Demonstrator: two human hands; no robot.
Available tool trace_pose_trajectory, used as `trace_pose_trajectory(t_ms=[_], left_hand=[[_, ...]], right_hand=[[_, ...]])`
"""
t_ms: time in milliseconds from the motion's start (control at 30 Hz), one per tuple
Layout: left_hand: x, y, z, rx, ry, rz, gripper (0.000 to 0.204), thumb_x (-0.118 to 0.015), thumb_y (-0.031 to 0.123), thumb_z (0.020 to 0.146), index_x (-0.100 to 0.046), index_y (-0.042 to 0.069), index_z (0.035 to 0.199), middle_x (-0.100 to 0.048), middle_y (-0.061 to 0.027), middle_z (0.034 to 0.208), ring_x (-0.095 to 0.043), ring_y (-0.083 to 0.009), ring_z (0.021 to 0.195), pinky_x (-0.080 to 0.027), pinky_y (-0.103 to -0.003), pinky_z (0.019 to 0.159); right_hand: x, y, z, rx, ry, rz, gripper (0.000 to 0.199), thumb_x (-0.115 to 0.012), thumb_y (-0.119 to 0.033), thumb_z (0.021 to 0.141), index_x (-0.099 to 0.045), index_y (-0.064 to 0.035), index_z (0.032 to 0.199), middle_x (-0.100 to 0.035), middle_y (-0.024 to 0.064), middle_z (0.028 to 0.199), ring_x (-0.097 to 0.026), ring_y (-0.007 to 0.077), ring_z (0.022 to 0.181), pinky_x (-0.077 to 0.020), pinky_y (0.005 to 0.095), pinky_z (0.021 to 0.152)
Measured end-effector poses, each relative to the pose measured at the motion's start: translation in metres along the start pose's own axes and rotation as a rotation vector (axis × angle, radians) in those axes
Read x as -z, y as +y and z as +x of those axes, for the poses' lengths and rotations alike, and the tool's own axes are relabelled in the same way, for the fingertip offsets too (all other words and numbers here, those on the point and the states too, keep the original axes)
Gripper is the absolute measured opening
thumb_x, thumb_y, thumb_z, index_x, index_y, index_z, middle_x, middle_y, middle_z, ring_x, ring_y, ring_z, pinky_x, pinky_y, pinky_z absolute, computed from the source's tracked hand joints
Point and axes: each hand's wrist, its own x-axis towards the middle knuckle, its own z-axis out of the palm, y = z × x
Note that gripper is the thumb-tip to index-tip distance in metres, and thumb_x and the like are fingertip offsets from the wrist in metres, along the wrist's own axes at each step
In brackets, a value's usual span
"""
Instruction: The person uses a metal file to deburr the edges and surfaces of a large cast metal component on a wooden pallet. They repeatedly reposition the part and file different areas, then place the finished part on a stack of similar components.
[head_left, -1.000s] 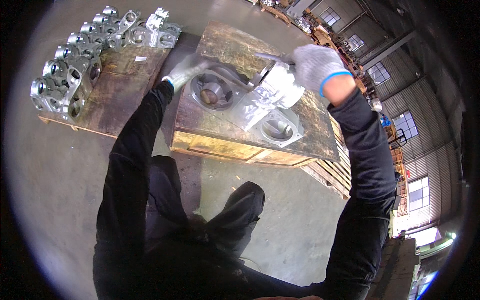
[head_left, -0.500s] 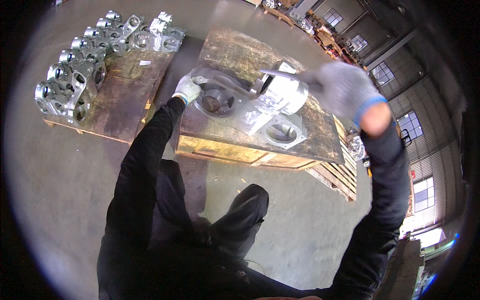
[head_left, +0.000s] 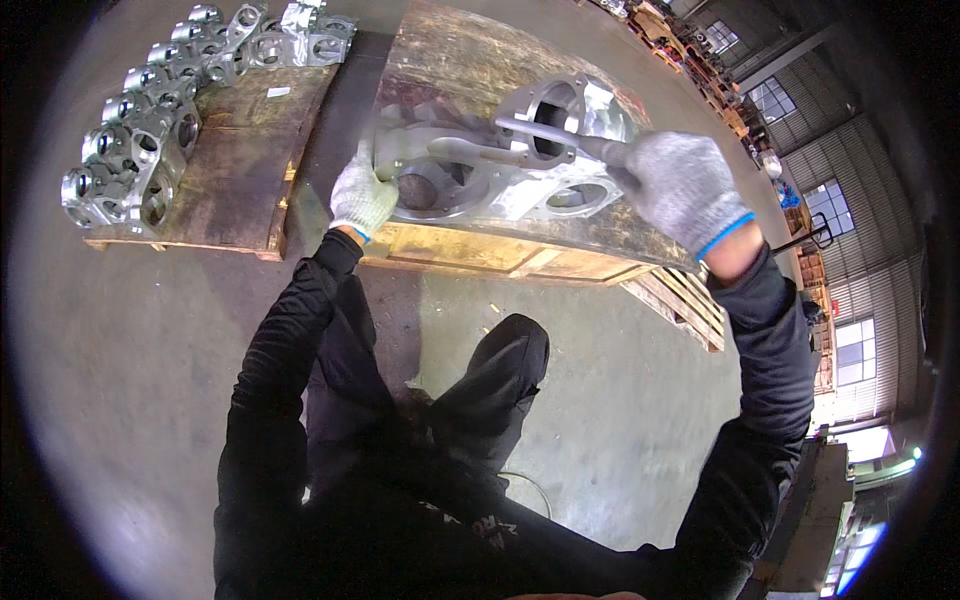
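Note:
A silvery cast metal part [head_left: 515,195] with several round openings and a raised cylindrical collar [head_left: 605,108] lies on a dark, worn wooden crate top [head_left: 450,55]. My left hand [head_left: 363,195], in a whitish knit glove, has its fingers closed round the casting's left end. On the right, my gloved right hand [head_left: 685,185] is closed round a long, slim grey tool [head_left: 560,138] that looks like a file. Its far end points left, across the front of the collar's opening. Whether the tool touches the metal, I cannot tell. The glove hides its near end.
Left of the crate, a low wooden pallet [head_left: 245,165] carries several similar silvery castings [head_left: 130,150] and a small white paper [head_left: 278,92]. A slatted pallet [head_left: 680,305] juts out at the crate's right. Wooden boxes line the far right wall [head_left: 855,240].
My right hand and the tool have swung down toward the collar's opening. That opening now faces me more. The crate and pallet sit higher in the view, while my left hand stays on the casting.

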Motion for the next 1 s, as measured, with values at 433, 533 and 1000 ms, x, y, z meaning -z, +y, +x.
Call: trace_pose_trajectory(t_ms=[433, 533, 1000], left_hand=[[0.0, 0.008, -0.019, -0.018, 0.043, 0.004, 0.081, -0.072, 0.016, 0.079, -0.044, 0.009, 0.154, -0.071, -0.0293, 0.104, -0.069, -0.047, 0.099, -0.055, -0.056, 0.087], [0.0, 0.009, -0.019, 0.005, 0.036, 0.023, 0.09, -0.075, 0.016, 0.082, -0.033, 0.016, 0.162, -0.072, -0.0278, 0.111, -0.07, -0.0461, 0.103, -0.055, -0.052, 0.089], [-0.006, 0.006, -0.022, 0.01, 0.067, 0.019, 0.078, -0.074, 0.013, 0.073, -0.049, 0.005, 0.146, -0.07, -0.0268, 0.112, -0.068, -0.0454, 0.106, -0.055, -0.051, 0.093]], right_hand=[[-0.004, -0.005, -0.029, -0.027, -0.044, 0.068, 0.04, -0.069, -0.023, 0.097, -0.071, -0.0276, 0.137, -0.065, 0.0107, 0.074, -0.066, 0.022, 0.062, -0.0523, 0.0379, 0.058], [0.002, -0.013, -0.033, -0.09, -0.036, 0.091, 0.037, -0.068, -0.022, 0.096, -0.073, -0.028, 0.132, -0.064, 0.0104, 0.072, -0.066, 0.0253, 0.063, -0.052, 0.0396, 0.057], [-0.074, -0.042, -0.085, -0.177, 0.225, -0.093, 0.055, -0.065, -0.014, 0.087, -0.069, -0.035, 0.138, -0.063, 0.0055, 0.087, -0.067, 0.0246, 0.069, -0.0529, 0.0396, 0.061]])
